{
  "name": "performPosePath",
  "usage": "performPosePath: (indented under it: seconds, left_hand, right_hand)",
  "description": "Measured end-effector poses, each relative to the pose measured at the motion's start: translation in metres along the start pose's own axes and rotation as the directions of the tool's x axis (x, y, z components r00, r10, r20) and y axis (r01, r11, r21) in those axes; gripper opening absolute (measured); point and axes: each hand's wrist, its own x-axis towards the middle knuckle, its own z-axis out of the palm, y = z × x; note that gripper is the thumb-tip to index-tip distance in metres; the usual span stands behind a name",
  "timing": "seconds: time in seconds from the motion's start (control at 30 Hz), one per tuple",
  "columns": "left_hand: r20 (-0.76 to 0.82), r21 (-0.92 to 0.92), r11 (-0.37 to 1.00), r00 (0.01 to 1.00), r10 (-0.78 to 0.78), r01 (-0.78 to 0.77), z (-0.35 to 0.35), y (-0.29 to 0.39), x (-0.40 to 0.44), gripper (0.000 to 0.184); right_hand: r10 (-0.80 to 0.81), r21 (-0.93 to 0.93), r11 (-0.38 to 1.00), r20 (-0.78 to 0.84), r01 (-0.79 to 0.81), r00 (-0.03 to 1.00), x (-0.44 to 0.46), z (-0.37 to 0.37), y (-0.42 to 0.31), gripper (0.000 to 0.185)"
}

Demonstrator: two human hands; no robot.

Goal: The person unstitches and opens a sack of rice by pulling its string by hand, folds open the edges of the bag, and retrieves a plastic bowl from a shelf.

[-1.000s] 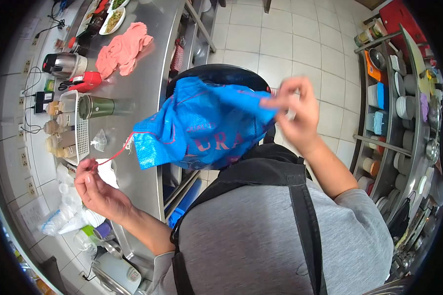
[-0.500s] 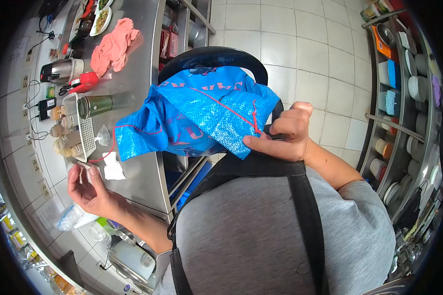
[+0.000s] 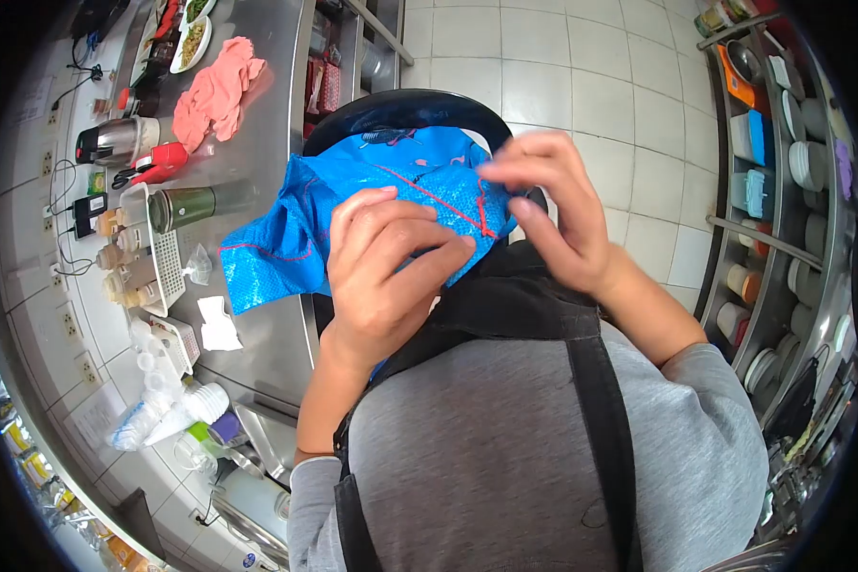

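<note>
Left hand curling over the blue bag, and whether that grip pinches anything I can't tell; right hand has its grip spread, thumb parted from fingers near the red string. The bag sits crumpled before the black apron, one corner over the metal surface.

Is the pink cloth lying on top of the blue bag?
No, the pink cloth lies on the steel counter, clearly apart from the blue bag.
</note>
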Motion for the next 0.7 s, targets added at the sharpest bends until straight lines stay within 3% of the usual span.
performPosePath:
  seconds: [0.13,0.17,0.27,0.37,0.47,0.6,0.63,0.7]
  left_hand:
    - [0.004,-0.022,0.999,1.0,-0.029,0.029,0.0,0.004,-0.005,0.033]
    - [-0.001,-0.026,0.999,0.999,-0.035,0.035,0.0,0.005,-0.006,0.032]
    - [-0.06,0.064,0.998,0.998,-0.017,0.02,0.005,0.009,-0.005,0.026]
    - [-0.057,0.03,0.996,0.995,-0.078,0.079,0.006,0.017,0.002,0.029]
    - [-0.1,-0.13,0.966,0.967,-0.235,0.222,0.015,0.034,0.013,0.029]
    - [-0.166,-0.073,0.892,0.876,-0.453,0.447,0.039,0.046,0.026,0.026]
    - [-0.206,-0.055,0.912,0.889,-0.41,0.407,0.044,0.044,0.028,0.022]
    - [-0.229,-0.121,0.867,0.836,-0.498,0.483,0.048,0.048,0.03,0.019]
  right_hand:
    - [-0.159,-0.28,0.919,0.383,0.278,0.91,0.025,-0.018,0.001,0.025]
    - [-0.095,-0.231,0.951,0.413,0.206,0.906,0.026,-0.021,0.0,0.023]
    - [-0.11,-0.186,0.963,0.394,0.196,0.913,0.026,-0.033,0.002,0.017]
    - [-0.1,-0.077,0.989,0.26,0.124,0.96,0.023,-0.04,0.006,0.012]
    - [-0.147,-0.014,0.988,0.26,0.156,0.954,0.027,-0.047,0.004,0.009]
    - [-0.265,-0.019,0.958,0.335,0.287,0.904,0.038,-0.052,0.01,0.011]
    - [-0.272,-0.019,0.955,0.345,0.297,0.898,0.041,-0.052,0.013,0.012]
    - [-0.3,-0.009,0.946,0.353,0.324,0.886,0.046,-0.054,0.015,0.014]
